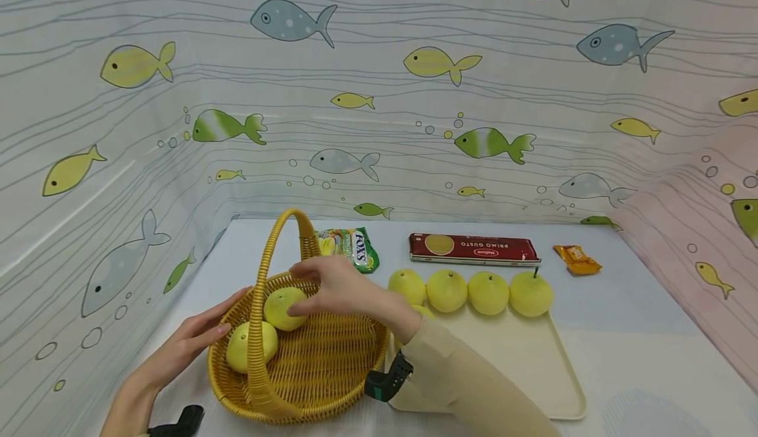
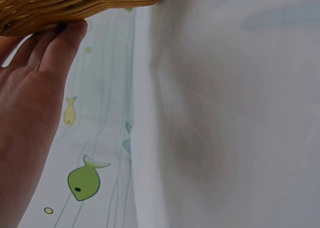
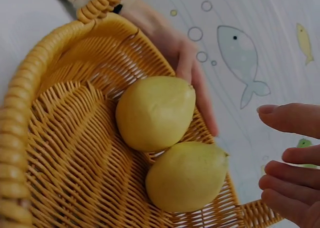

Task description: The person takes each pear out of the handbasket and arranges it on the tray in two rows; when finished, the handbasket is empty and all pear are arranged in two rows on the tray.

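Note:
A wicker basket (image 1: 331, 358) with a tall arched handle holds two round, yellow, pear-like fruits, the far one (image 1: 285, 308) and the near one (image 1: 243, 348), side by side at its left. My left hand (image 1: 201, 328) rests against the basket's left outer side, fingers extended and thumb near the rim. Above the far fruit hovers my right hand (image 1: 340, 285), its thumb and fingers spread apart. The right wrist view shows nothing between the fingers of that hand (image 3: 295, 163). Several matching fruits (image 1: 447, 291) line the back of a cream tray (image 1: 509, 364); another is partly hidden by my right arm.
Behind the basket handle lies a green Fox's candy bag (image 1: 364, 251). A red biscuit pack (image 1: 474, 249) is behind the tray, with a small orange wrapped packet (image 1: 577, 259) to its right. Fish-patterned sheeting (image 1: 379, 128) encloses the white table's back and sides.

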Demonstrator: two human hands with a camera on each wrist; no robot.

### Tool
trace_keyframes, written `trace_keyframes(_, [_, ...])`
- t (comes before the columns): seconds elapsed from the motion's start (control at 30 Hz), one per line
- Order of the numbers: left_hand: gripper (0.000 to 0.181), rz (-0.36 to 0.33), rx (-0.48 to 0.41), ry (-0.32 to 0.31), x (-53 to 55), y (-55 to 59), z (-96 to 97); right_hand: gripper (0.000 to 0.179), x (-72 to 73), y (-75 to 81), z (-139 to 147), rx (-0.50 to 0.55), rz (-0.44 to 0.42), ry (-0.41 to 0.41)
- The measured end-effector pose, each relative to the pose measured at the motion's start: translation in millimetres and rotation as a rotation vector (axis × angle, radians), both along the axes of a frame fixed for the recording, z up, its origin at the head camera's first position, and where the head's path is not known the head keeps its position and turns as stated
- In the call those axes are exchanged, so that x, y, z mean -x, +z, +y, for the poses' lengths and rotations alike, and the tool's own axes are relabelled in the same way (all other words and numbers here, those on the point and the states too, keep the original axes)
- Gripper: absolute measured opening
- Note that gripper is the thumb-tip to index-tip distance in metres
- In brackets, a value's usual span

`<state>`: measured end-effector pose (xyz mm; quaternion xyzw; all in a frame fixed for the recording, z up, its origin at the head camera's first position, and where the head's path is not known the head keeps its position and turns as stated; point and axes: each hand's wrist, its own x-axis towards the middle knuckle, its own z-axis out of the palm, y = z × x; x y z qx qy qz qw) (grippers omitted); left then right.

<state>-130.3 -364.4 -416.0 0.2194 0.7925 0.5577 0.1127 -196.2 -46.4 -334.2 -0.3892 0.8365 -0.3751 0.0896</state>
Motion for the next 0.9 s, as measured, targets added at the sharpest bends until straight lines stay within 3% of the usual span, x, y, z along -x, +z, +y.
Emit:
trace_keyframes(0.23, [0.057, -0.007, 0.022, 0.015, 0.5, 0.1, -2.2, 0.062, 4.8, -4.4, -16, -0.024, -0.023, 0.027])
trace_keyframes(0.57, [0.056, -0.004, -0.016, -0.025, 0.4, 1.7, -0.9, 0.061, 14.3, -11.5, -25, -0.075, -0.082, 0.026])
trace_keyframes(0.9, [0.056, -0.019, 0.012, 0.013, 0.1, 0.3, -0.5, 0.064, 22.2, -24.7, -32, -0.162, -0.108, 0.026])
